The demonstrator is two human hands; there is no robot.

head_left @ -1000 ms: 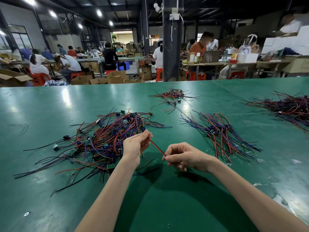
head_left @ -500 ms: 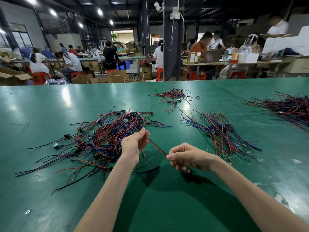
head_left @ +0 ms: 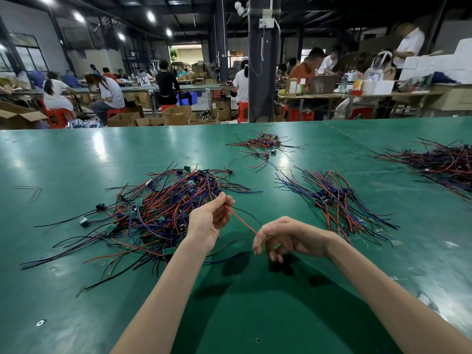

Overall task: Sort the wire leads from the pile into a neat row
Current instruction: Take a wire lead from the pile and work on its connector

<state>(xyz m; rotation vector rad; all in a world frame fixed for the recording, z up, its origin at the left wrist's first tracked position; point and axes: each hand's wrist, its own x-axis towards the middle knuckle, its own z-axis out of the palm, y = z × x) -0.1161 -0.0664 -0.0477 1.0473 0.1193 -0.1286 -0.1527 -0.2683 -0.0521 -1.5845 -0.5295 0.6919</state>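
Green worktable (head_left: 76, 290), hands raised beside the wire pile (head_left: 158, 208).
Left hand (head_left: 209, 221) pinches one end of a red lead (head_left: 241, 222); right hand (head_left: 288, 238), fingers curled down, pinches the other.

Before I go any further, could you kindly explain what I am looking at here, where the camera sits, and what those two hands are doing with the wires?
There is no machine: these are one person's bare hands, filmed by a camera worn on the head, looking forward and down. The left hand and right hand pinch one red wire, stretched between them above the green table. A big tangled pile lies on the left, a tidier bundle on the right, a small heap farther back and another heap at the far right. Other workers sit behind.
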